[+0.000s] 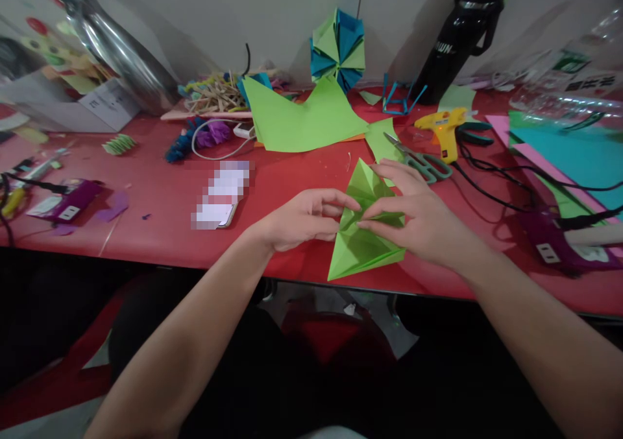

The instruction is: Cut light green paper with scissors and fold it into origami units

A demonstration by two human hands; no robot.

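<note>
A folded piece of bright green paper [360, 251] with several creases is between my two hands, over the front edge of the red table. My left hand [311, 218] holds its left side, fingers curled and partly hidden by the folds. On the other side my right hand [413, 212] pinches the paper near its middle between thumb and fingers. Just beyond the right hand lie scissors with grey-green handles [428, 166]. Larger green sheets [306, 121] rest farther back.
A phone [221, 196] lies left of my hands. A yellow glue gun [445, 131] with a black cable sits to the right, near coloured paper sheets [574, 154]. Against the wall stand a steel jug [121, 50], a blue-and-green paper wheel [338, 50] and a black bottle [457, 37].
</note>
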